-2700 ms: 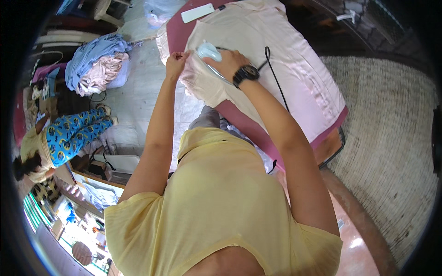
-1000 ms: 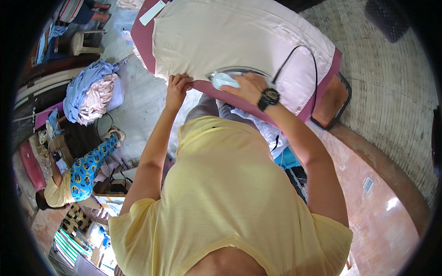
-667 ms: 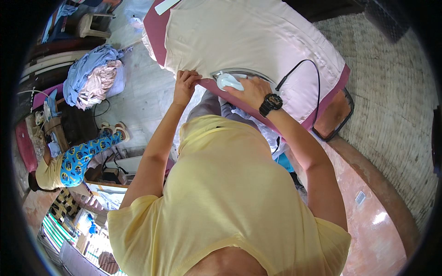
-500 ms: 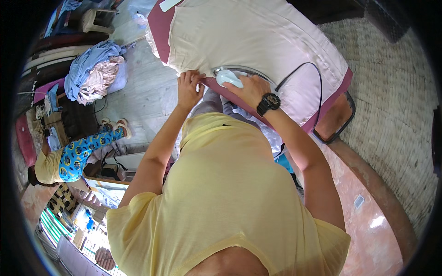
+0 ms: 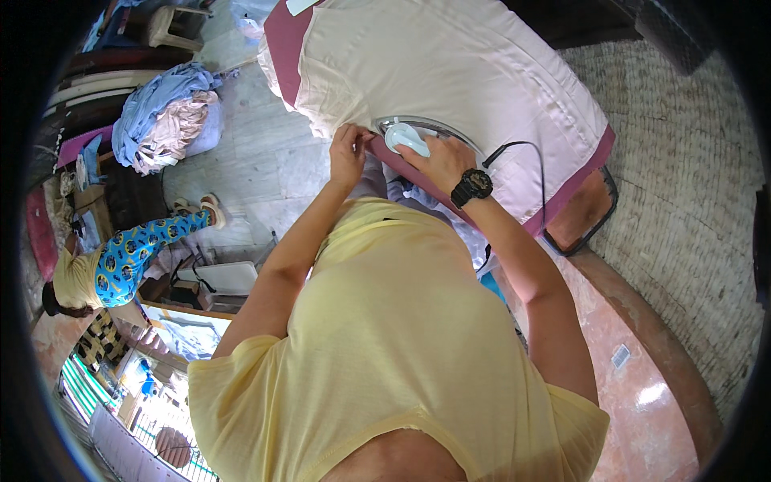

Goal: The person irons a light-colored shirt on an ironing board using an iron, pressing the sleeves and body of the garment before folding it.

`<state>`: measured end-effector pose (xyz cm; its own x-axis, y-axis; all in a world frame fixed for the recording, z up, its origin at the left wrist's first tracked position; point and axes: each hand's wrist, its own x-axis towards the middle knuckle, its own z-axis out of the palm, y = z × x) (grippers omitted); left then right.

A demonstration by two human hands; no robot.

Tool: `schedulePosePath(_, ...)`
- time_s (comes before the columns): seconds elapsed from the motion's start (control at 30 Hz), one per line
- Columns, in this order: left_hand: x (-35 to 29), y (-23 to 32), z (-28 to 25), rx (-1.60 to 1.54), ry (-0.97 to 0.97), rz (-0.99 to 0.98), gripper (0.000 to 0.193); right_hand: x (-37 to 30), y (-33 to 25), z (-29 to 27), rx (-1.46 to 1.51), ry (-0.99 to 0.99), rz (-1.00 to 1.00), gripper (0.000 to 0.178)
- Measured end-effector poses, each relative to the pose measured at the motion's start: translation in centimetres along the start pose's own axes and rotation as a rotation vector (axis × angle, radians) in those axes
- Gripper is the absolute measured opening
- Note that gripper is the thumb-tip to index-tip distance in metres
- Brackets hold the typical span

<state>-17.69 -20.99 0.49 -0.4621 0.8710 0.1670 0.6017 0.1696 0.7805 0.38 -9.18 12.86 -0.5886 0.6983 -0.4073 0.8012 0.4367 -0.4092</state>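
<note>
A cream garment (image 5: 450, 72) lies spread over an ironing board with a maroon cover (image 5: 283, 42). My right hand (image 5: 446, 163), with a black watch at its wrist, grips the pale handle of an iron (image 5: 404, 138). The iron rests on the cloth along the board's near edge, its metal soleplate rim showing on the far side. To the left of the iron, my left hand (image 5: 348, 150) has its fingers closed on the garment's near edge. The fingertips are partly hidden. From the iron's back end a black cord (image 5: 543, 181) loops right and down over the board.
A heap of blue and pink clothes (image 5: 173, 116) sits at the left. Below it is another person in patterned blue trousers (image 5: 128, 265). A beige plastic stool (image 5: 170, 28) stands at the upper left. The board's black metal frame (image 5: 615, 197) sticks out at the right.
My left hand has shifted right, nearer the iron, and its fingers are drawn closer together. The iron has moved only slightly. The cord's loop has dropped lower, and the other person has shifted a little.
</note>
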Motion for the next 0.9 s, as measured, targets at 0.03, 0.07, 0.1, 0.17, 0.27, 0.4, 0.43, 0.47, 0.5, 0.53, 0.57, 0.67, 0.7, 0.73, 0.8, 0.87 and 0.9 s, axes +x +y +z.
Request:
schedulePosePath(0.03, 0.1, -0.1, -0.4, -0.052, 0.000, -0.018, 0.006, 0.1, 0.0, 0.2, -0.009, 0.015, -0.002, 0.069)
schedulePosePath(0.07, -0.2, 0.1, -0.8, -0.123, 0.015, -0.095, 0.004, 0.2, 0.0, 0.2, -0.006, 0.017, 0.000, 0.069)
schedulePosePath(0.1, -0.3, 0.0, -1.2, -0.148, -0.015, -0.152, 0.004, 0.3, -0.1, 0.1, -0.002, 0.019, 0.001, 0.069)
schedulePosePath(0.17, -0.6, -0.4, -2.2, -0.193, -0.069, -0.269, 0.005, 0.4, 0.0, 0.4, 0.004, 0.046, -0.013, 0.069)
schedulePosePath(0.27, 0.1, -0.4, -1.6, -0.315, -0.043, -0.271, 0.012, 0.5, 0.0, 0.9, 0.009, 0.088, -0.037, 0.068)
schedulePosePath(0.4, 0.2, -1.9, -1.4, -0.275, -0.121, -0.439, 0.013, 0.9, -0.8, 1.3, 0.019, 0.099, -0.042, 0.068)
schedulePosePath(0.43, 0.3, -2.1, -1.6, -0.200, -0.111, -0.413, 0.013, 1.1, -1.0, 1.2, 0.022, 0.114, -0.041, 0.069)
schedulePosePath(0.47, 0.3, -2.3, -1.9, -0.126, -0.102, -0.384, 0.013, 1.0, -1.1, 1.0, 0.028, 0.093, -0.026, 0.069)
schedulePosePath(0.5, 0.4, -2.5, -2.2, -0.052, -0.096, -0.354, 0.013, 0.8, -1.1, 0.7, 0.034, 0.073, -0.008, 0.069)
schedulePosePath(0.53, 0.1, -3.4, -2.3, -0.049, -0.111, -0.375, 0.012, 0.6, -1.2, 0.4, 0.045, 0.056, 0.013, 0.069)
schedulePosePath(0.57, 0.0, -4.0, -2.3, -0.085, -0.076, -0.369, 0.013, 0.4, -1.0, 0.3, 0.057, 0.049, 0.008, 0.070)
schedulePosePath(0.67, 0.1, -4.2, -2.6, -0.138, -0.036, -0.351, 0.016, -0.8, 1.3, 1.8, 0.112, 0.096, 0.054, 0.071)
schedulePosePath(0.7, 0.1, -3.1, -2.9, -0.090, -0.039, -0.353, 0.016, -2.0, 2.6, 0.6, 0.155, 0.067, 0.151, 0.072)
schedulePosePath(0.73, -0.2, -2.1, -2.8, -0.082, -0.039, -0.312, 0.015, -3.7, 4.3, -0.9, 0.207, 0.036, 0.236, 0.072)
schedulePosePath(0.8, 0.1, -0.1, -3.0, -0.069, -0.037, -0.263, 0.015, -7.3, 7.8, -3.3, 0.272, 0.058, 0.458, 0.074)
schedulePosePath(0.87, 0.3, 0.6, -3.0, -0.051, 0.013, -0.217, 0.017, -11.9, 14.8, -3.5, 0.340, 0.177, 0.587, 0.078)
schedulePosePath(0.9, 0.3, 0.1, -3.0, 0.012, 0.039, -0.192, 0.019, -13.7, 16.5, -5.7, 0.328, 0.116, 0.763, 0.080)
